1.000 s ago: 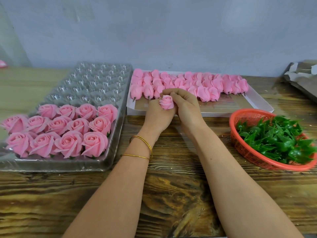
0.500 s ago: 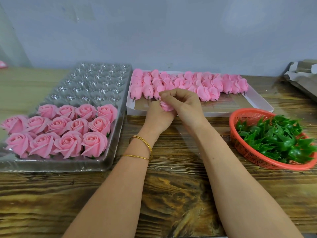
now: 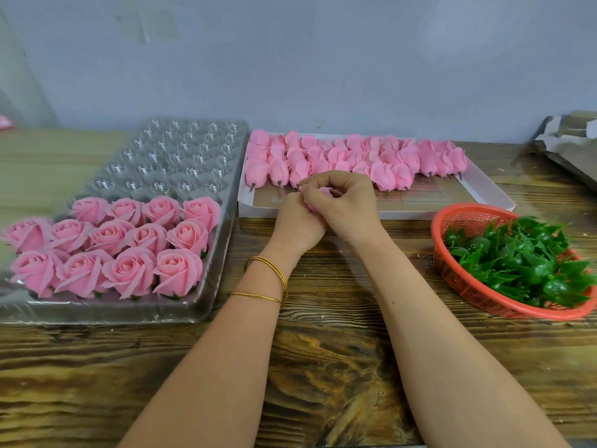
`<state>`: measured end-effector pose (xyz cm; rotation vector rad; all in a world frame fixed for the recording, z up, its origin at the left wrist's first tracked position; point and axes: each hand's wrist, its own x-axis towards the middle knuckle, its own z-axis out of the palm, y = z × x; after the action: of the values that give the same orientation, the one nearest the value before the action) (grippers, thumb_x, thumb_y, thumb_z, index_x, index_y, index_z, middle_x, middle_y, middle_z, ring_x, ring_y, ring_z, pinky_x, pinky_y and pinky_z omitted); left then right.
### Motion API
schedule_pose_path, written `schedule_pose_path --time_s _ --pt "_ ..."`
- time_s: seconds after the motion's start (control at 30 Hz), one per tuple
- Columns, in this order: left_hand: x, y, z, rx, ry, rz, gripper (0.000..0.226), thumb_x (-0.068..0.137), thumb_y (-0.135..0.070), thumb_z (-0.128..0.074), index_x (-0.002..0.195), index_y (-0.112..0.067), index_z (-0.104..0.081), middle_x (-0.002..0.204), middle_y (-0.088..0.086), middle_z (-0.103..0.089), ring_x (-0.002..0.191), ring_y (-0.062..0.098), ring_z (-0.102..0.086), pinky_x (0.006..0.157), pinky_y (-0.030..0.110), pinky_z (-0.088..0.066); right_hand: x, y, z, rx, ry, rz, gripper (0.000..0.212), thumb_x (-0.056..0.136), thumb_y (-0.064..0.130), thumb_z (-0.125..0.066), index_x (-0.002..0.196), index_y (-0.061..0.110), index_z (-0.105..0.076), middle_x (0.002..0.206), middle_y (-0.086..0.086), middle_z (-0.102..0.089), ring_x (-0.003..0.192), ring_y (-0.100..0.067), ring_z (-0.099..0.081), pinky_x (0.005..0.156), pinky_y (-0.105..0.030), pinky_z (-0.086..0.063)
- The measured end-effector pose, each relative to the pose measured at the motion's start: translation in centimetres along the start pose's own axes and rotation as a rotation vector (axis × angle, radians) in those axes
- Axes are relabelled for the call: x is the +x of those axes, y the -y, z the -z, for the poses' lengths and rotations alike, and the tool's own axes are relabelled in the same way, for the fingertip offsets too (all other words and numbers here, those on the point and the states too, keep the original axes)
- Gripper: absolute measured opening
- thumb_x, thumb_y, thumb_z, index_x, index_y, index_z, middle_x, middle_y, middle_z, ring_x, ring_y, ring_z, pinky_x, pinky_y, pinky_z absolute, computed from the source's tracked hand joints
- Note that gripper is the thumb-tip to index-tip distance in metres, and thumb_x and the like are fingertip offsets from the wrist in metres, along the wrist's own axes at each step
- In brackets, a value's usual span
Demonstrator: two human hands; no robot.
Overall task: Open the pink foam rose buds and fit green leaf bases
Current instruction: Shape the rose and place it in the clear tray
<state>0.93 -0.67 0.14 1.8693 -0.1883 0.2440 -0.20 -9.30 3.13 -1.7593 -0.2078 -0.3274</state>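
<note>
Head view: my left hand grips the rose bud. My right hand curls tight over it.

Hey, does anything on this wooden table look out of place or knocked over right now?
Mostly tidy. In the clear plastic tray, the leftmost opened pink foam rose leans sideways toward the tray's edge, unlike its upright neighbours. Nothing else stands out.

We see a wooden table. Directly on it we find a clear plastic tray at 9 o'clock, a white box at 12 o'clock and an orange basket at 3 o'clock.
</note>
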Motion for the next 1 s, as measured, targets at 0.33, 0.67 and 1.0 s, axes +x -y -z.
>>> schedule_pose_path --time_s 0.33,0.67,1.0 --pt "0.3 0.4 -0.3 -0.026 -0.032 0.046 0.027 0.093 -0.011 -0.059 0.078 -0.031 -0.067 0.084 -0.004 -0.069 0.086 0.012 -0.065 0.080 0.031 -0.055 0.0 -0.6 -0.5 -0.017 0.016 0.027 0.017 0.081 0.002 -0.073 0.081 0.019 -0.075 0.084 0.000 -0.072 0.086 -0.012 -0.066 0.093 -0.035 -0.053" --pt "1.0 0.5 -0.5 0.018 -0.037 0.094 0.013 0.090 -0.006 -0.056 0.088 -0.006 -0.069 0.093 0.014 -0.070 0.094 0.029 -0.066 0.087 0.045 -0.055 -0.3 -0.5 -0.5 -0.027 0.080 -0.030 0.012 0.081 0.017 -0.075 0.091 0.023 -0.074 0.090 0.008 -0.072 0.093 -0.006 -0.066 0.099 -0.039 -0.051" --pt "0.5 -0.2 0.0 0.012 -0.042 0.104 0.029 0.093 -0.014 -0.053 0.067 -0.027 -0.056 0.060 -0.009 -0.058 0.058 0.001 -0.056 0.048 0.008 -0.043 -0.1 -0.2 -0.1 0.094 0.133 -0.082 0.006 0.090 0.019 -0.069 0.085 0.020 -0.073 0.082 0.009 -0.071 0.086 -0.002 -0.065 0.087 -0.021 -0.051"
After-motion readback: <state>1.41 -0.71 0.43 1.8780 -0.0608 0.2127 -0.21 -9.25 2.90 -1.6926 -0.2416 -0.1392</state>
